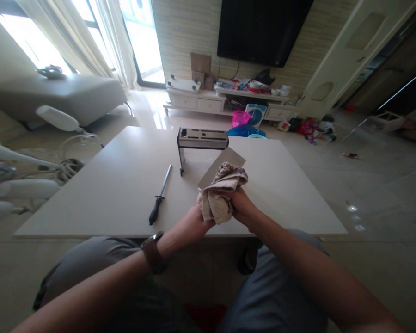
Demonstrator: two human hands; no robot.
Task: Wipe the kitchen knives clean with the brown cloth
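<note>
A wide grey blade (pixel 225 162), like a cleaver's, points up and away over the white table. Against its lower part lies a crumpled beige and brown cloth (pixel 217 206), pressed between both hands. My left hand (pixel 196 221) grips below the cloth on the left, its fingers partly covered; the knife's handle is hidden. On the right, my right hand (pixel 241 203) is closed on the cloth. Behind the blade stands a metal and black frame-like holder (pixel 203 138). A sharpening rod (pixel 156 208) with a black handle lies left of the cloth.
The white table (pixel 100 185) spans the space before my knees. White fan-like parts (pixel 57 118) and cables are at its left. Beyond its far edge are a pink basket (pixel 240 118), a blue bag (pixel 244 130) and a low cabinet (pixel 210 105).
</note>
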